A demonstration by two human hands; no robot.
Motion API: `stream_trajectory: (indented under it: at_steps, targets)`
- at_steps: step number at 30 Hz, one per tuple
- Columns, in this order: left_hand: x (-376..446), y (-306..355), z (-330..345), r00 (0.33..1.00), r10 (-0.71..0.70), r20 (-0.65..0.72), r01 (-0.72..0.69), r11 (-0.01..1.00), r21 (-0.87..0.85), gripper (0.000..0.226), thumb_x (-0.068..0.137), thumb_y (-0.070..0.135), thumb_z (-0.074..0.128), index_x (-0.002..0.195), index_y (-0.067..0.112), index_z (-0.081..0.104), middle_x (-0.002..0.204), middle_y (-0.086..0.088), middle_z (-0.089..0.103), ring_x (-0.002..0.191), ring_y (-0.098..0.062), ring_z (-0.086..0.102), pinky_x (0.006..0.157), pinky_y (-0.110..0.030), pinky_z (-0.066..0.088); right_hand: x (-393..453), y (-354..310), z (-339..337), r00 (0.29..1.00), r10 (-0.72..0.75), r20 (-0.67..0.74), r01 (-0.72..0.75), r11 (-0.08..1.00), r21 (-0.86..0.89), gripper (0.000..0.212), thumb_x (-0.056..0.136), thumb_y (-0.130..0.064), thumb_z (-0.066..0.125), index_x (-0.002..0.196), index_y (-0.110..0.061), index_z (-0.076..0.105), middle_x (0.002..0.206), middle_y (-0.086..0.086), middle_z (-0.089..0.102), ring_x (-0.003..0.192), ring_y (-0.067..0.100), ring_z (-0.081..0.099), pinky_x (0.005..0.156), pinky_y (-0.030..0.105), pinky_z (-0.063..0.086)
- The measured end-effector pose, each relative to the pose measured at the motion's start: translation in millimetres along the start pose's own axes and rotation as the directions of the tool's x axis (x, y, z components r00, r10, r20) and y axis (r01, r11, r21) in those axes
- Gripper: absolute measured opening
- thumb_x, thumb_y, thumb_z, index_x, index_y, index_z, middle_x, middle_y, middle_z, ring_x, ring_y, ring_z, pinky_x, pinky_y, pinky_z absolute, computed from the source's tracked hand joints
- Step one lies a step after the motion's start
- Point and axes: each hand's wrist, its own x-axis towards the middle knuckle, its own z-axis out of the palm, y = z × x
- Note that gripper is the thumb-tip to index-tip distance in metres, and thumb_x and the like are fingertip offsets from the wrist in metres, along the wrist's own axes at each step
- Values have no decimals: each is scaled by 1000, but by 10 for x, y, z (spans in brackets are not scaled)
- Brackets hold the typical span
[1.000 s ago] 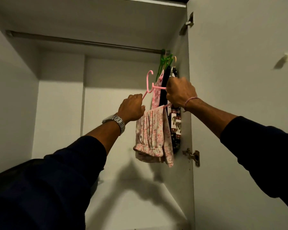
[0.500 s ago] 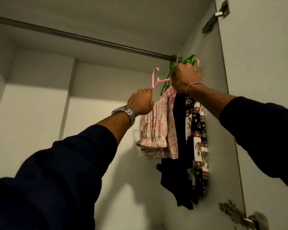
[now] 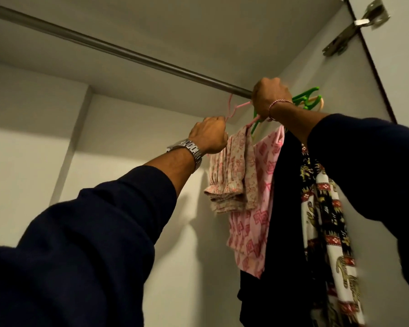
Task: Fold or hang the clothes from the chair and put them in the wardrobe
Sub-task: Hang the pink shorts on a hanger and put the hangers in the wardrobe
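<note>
The scene is dimly lit, with a warm, greenish cast; light is thrown from behind and below, so soft shadows of the arms are cast on the wardrobe back wall [image 3: 132, 142]; the rail [image 3: 118, 49] is marked by a faint highlight; straight edges are bowed by wide-angle distortion; the dark sleeves [image 3: 85, 244] are rendered almost without detail; slight motion blur is seen at the lower right.

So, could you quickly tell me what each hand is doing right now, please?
Left hand: closed, gripping the pink hanger at its lower end.
Right hand: closed, gripping the same hanger up by the rail.
</note>
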Motion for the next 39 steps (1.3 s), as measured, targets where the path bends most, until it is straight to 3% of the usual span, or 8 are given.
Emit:
stream_trajectory:
  at_steps: [7, 17, 24, 28, 31, 34, 39]
  targets:
    - [45, -93, 118, 1000, -5, -5, 5, 1000, -22, 41, 100, 23, 49, 138, 6, 46, 138, -14, 54, 125, -33, 52, 97, -44, 44, 112, 115, -135, 1000, 21, -7, -21, 999, -29, 29, 82, -12, 75, 110, -10, 72, 108, 20, 66, 98, 43, 66, 84, 49, 58]
    - [17, 142, 259, 999, 47, 22, -45, 995, -93, 41, 102, 34, 48, 134, 9, 48, 133, -14, 57, 120, -31, 54, 93, -42, 44, -142, 405, -302, 1000, 0, 20, 1, 997, -73, 18, 87, -9, 66, 103, -8, 74, 94, 19, 69, 82, 40, 71, 77, 51, 61]
    - [-56, 340, 223, 997, 64, 46, -60, 995, -77, 46, 103, 39, 46, 138, 8, 46, 136, -14, 56, 123, -31, 53, 96, -43, 44, -314, 516, -341, 1000, -25, 1, 25, 990, -137, 18, 94, -12, 60, 107, -9, 73, 98, 18, 66, 87, 40, 65, 76, 45, 58]
    - [-120, 438, 170, 996, 66, 62, -61, 995, -76, 47, 103, 38, 46, 138, 8, 46, 137, -13, 56, 124, -31, 52, 98, -45, 45, -408, 491, -324, 996, -85, -27, 78, 976, -204, 18, 99, -19, 58, 105, -6, 69, 84, 12, 54, 71, 30, 54, 61, 37, 46]
    - [-223, 546, 109, 993, 64, 99, -59, 997, -58, 48, 103, 37, 46, 140, 7, 44, 139, -14, 54, 125, -31, 51, 97, -44, 43, -527, 497, -357, 978, -208, -29, 197, 954, -227, 22, 101, -22, 56, 109, -3, 63, 92, 12, 45, 67, 23, 47, 55, 35, 40]
    - [-339, 676, 26, 992, 53, 112, -49, 998, -38, 46, 103, 36, 47, 139, 7, 45, 138, -14, 55, 125, -32, 51, 96, -45, 43, -637, 559, -409, 953, -294, -78, 270, 936, -228, 22, 102, -22, 54, 111, -3, 61, 99, 14, 44, 63, 21, 45, 51, 36, 46]
    - [-614, 981, -198, 989, 17, 147, -14, 1000, -22, 34, 101, 32, 47, 123, 7, 51, 127, -16, 59, 115, -36, 54, 85, -43, 43, -1008, 741, -646, 921, -365, -137, 321, 909, -268, 25, 99, -13, 55, 123, -6, 56, 120, 20, 54, 88, 31, 57, 55, 37, 48]
